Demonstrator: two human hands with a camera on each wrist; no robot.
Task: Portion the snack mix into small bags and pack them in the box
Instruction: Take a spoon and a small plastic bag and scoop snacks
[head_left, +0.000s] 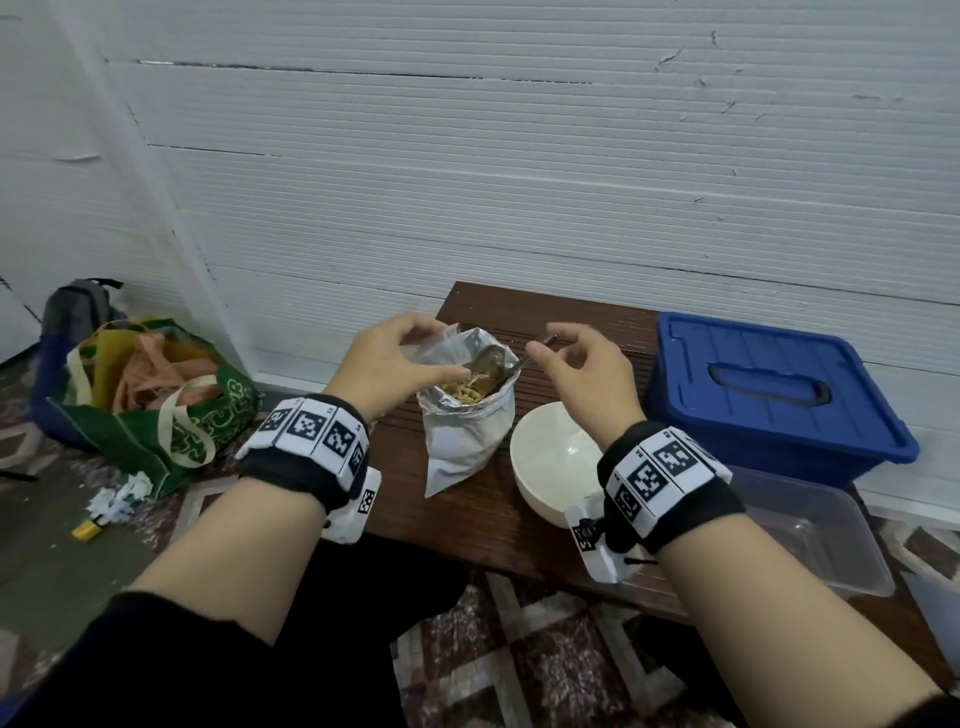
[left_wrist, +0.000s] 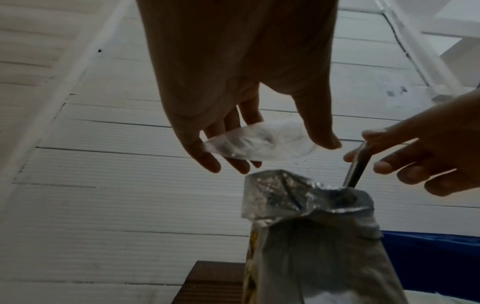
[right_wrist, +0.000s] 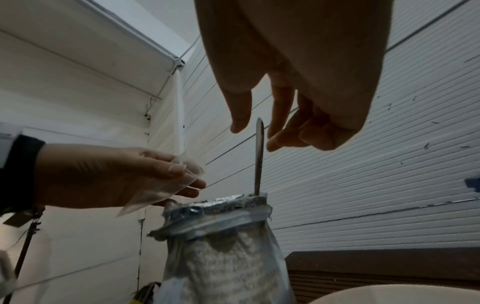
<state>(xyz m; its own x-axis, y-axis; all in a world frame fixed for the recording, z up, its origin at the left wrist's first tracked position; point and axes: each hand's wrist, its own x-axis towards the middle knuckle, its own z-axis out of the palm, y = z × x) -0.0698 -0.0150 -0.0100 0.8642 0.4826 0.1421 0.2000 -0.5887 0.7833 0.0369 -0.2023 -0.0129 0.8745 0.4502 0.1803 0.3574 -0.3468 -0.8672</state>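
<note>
Near the table's (head_left: 467, 525) far-left corner, the left hand (head_left: 387, 366) pinched a small bag (head_left: 441, 349) over the snack pouch (head_left: 467, 431), ready for filling, while right-hand (head_left: 584, 371) fingers pinched the spoon (head_left: 496, 364).

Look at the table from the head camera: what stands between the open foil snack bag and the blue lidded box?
In the head view, a white bowl stands between the foil snack bag and the blue box.
</note>
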